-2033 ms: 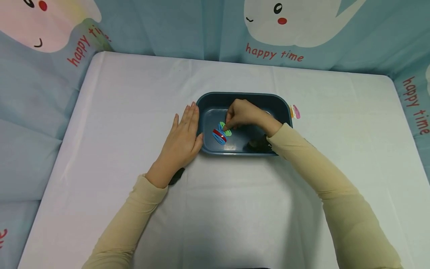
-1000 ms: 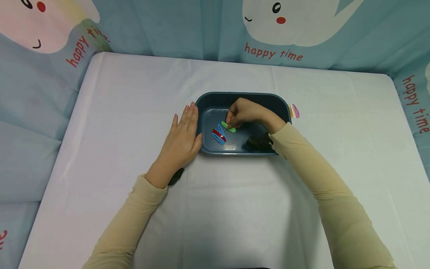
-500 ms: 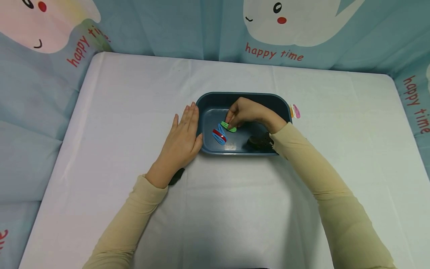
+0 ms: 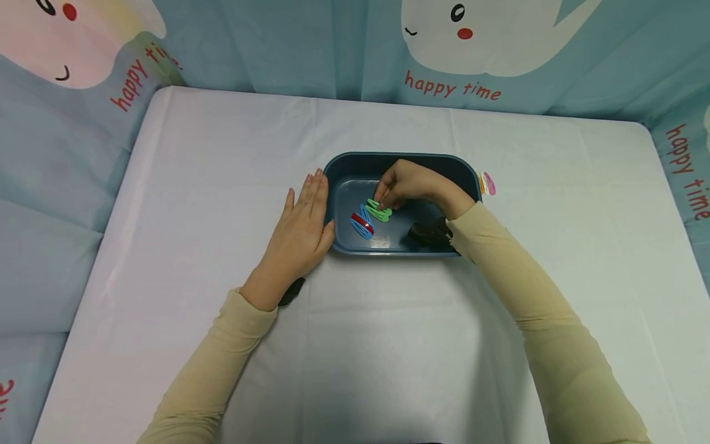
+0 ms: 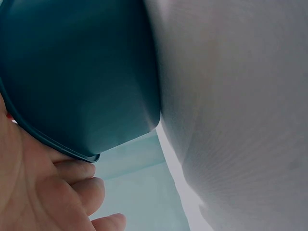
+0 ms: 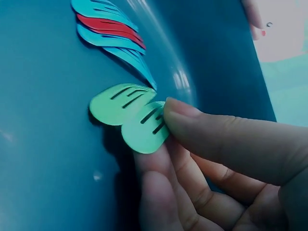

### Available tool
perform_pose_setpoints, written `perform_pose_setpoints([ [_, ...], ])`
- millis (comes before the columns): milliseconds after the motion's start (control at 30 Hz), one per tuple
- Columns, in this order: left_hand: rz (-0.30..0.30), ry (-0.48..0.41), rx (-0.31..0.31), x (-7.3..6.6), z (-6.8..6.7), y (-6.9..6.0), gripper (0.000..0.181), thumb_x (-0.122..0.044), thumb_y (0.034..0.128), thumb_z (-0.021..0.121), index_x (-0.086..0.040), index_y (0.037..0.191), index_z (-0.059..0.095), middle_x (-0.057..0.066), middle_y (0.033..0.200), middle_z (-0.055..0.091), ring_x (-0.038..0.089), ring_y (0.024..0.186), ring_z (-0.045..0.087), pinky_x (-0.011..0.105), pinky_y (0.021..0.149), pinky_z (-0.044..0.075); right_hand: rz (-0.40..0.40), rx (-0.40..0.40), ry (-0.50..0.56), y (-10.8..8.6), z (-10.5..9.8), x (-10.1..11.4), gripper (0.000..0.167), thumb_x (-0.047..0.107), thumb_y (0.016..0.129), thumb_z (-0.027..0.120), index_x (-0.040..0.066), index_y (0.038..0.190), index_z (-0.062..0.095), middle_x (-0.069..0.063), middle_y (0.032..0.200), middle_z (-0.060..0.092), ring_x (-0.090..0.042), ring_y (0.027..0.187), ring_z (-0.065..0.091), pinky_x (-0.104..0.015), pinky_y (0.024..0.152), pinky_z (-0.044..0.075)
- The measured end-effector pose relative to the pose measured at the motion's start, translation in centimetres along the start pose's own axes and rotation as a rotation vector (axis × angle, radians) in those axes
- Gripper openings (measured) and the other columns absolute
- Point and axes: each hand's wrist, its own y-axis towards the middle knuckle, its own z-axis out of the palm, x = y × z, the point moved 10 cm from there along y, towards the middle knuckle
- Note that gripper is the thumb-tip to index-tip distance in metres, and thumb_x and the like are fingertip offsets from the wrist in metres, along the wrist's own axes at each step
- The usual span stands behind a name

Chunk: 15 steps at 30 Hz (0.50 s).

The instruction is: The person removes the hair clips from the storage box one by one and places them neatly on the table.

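Observation:
In the head view my right hand reaches into a dark blue tray. Its thumb and fingers pinch a green snap hair clip; a second green hair clip lies against it, its far end touching or close to the first. Beside them in the tray sit blue hair clips with a red hair clip among them, partly overlapping. My left hand rests along the tray's left rim with fingers straight; in the left wrist view its fingers touch the rim from outside.
Pink, white and orange clips lie just outside the tray's right end, partly hidden by it. A white cloth covers the table. Dark objects show at both wrists, one over the tray floor. A printed blue curtain hangs behind.
My right hand has shifted slightly right and up, moving green off the blue clips. The two green clips, lined up half a second ago, now fan apart. The left hand stays put.

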Motion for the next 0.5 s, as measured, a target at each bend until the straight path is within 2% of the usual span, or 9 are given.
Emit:
perform_pose_setpoints([
  [233,-0.006,0.004,0.005,0.08,0.10,0.00,0.066,-0.025,0.0961,0.037,0.006,0.148,0.011,0.016,0.156,0.008,0.025,0.144,0.003,0.051,0.112,0.005,0.000,-0.025,0.020,-0.24,-0.59,0.10,0.010,-0.001,0.081,0.068,-0.005,0.090,0.070,-0.007,0.077,0.069,-0.017,0.069,0.061,-0.029,0.066,0.053],
  [500,-0.009,0.005,0.012,0.05,0.06,0.01,0.066,-0.025,0.0961,0.037,0.006,0.149,0.011,0.016,0.156,0.008,0.026,0.144,0.005,0.053,0.111,0.007,-0.051,-0.031,0.060,-0.92,-1.04,0.92,0.010,-0.002,0.082,0.065,-0.006,0.090,0.069,-0.007,0.077,0.069,-0.017,0.067,0.061,-0.028,0.064,0.052],
])
